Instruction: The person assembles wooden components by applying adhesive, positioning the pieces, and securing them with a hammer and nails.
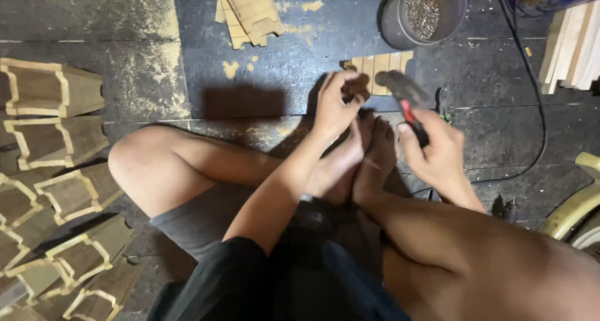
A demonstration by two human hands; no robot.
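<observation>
Left hand (334, 105) pinching slat panel (378, 71) edge; right hand (437, 149) gripping hammer (403, 96), bare floor (300, 46) beyond

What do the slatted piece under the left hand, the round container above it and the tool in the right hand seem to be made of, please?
Slatted piece: pale, unfinished-looking wood, with seams between its strips.
Round container: probably grey plastic or metal, dull-walled; small metallic bits, perhaps nails, lie inside.
Tool: dark head, likely metal though blurred; its red and black grip looks plastic or rubber.

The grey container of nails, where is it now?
The grey container of nails stands on the floor at the top right, just beyond the small wooden piece.
</observation>
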